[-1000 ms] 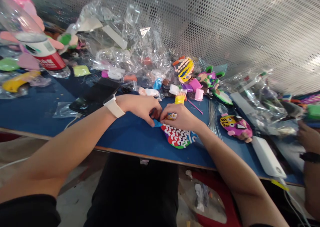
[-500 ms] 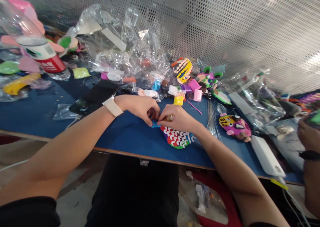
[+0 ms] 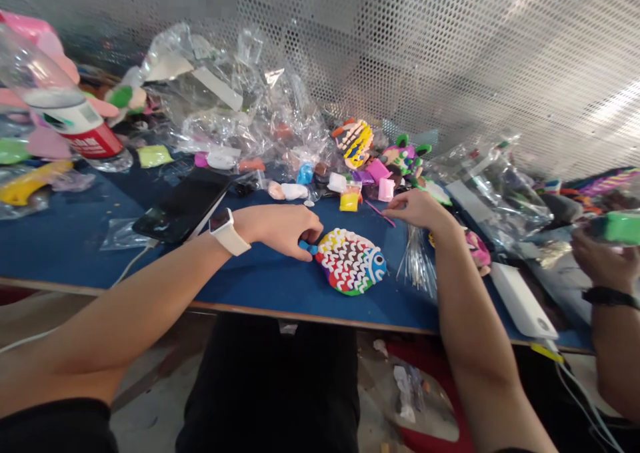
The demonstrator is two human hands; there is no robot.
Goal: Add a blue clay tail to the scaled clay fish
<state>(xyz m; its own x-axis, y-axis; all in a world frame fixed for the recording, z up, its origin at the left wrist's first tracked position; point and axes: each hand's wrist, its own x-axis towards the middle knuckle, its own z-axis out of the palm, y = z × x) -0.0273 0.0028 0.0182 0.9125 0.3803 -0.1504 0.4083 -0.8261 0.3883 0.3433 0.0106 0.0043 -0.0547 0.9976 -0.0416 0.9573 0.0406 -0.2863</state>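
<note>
A fish made of coloured clay (image 3: pixel 350 263) lies flat on the blue table, with white curved scales and a blue face pointing right. My left hand (image 3: pixel 285 230) is at its left end, fingers closed around a small piece of blue clay (image 3: pixel 307 247) at the tail. Farther right, my right hand (image 3: pixel 417 210) reaches over the table with fingers extended. Its fingertips are close beside a thin pink stick (image 3: pixel 380 214); whether they touch it I cannot make out. Small packs of clay, including a yellow one (image 3: pixel 349 201), lie just beyond.
A black phone (image 3: pixel 183 203) and a bottle (image 3: pixel 85 123) are on the left. Crumpled clear bags (image 3: pixel 260 106) line the back. Thin wires (image 3: pixel 417 260) and a white power bank (image 3: pixel 525 300) lie right. At far right another person's hand (image 3: pixel 600 260) holds something green.
My right hand has left the fish's tail and moved right, toward the pink stick, uncovering the fish. My left hand stays at the tail with the blue clay. The view has shifted slightly.
</note>
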